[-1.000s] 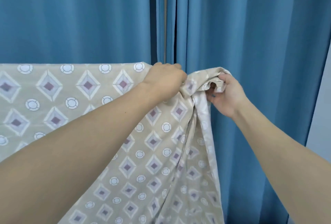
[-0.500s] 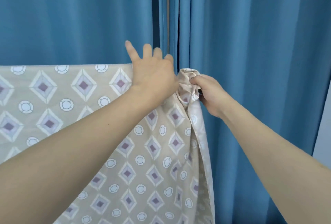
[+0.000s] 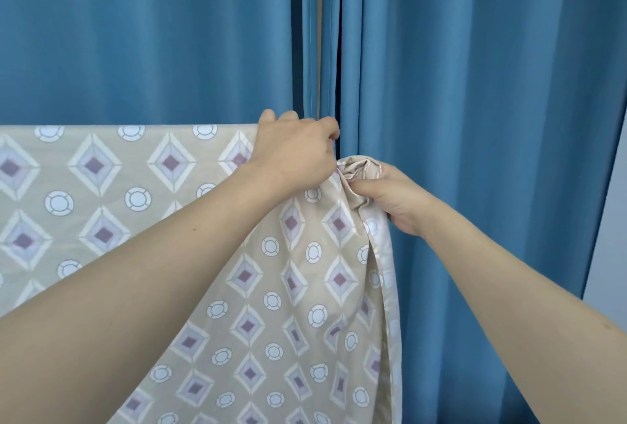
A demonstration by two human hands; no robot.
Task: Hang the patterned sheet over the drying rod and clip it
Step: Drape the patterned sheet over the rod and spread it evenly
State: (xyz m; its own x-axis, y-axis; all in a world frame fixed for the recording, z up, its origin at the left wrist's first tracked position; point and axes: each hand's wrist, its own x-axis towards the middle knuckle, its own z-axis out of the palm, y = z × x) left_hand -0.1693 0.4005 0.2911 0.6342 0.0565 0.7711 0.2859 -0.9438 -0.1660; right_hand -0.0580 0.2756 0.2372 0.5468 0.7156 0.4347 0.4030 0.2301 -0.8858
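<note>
**Both hands at the sheet's right-hand end**

The right hand (image 3: 390, 194) holds a crumpled wad of the patterned sheet (image 3: 163, 220), its fingers curled round the bunched corner cloth with the thumb pressed across the front of it; the wad sits just below the level of the sheet's top fold, and from it the cloth's pale edge drops straight down beneath the wrist. The left hand (image 3: 293, 152) lies just beside it, up and to the left, the two nearly touching at the wad; its fingers are bent over the top fold of the sheet at the right end of that fold, knuckles toward the camera, and whether they pinch the cloth or only hook over it I cannot tell, since the fingertips are hidden behind the fold. From the left hand the sheet runs leftward in a flat, level top line out of view, hanging smooth below it; the rod beneath is covered by the cloth; nearer the right hand the fabric gathers into slanting folds that fall toward the lower edge of view. Behind everything hang blue curtains (image 3: 475, 67), pleated, with a narrow gap between two panels right above the hands.
</note>
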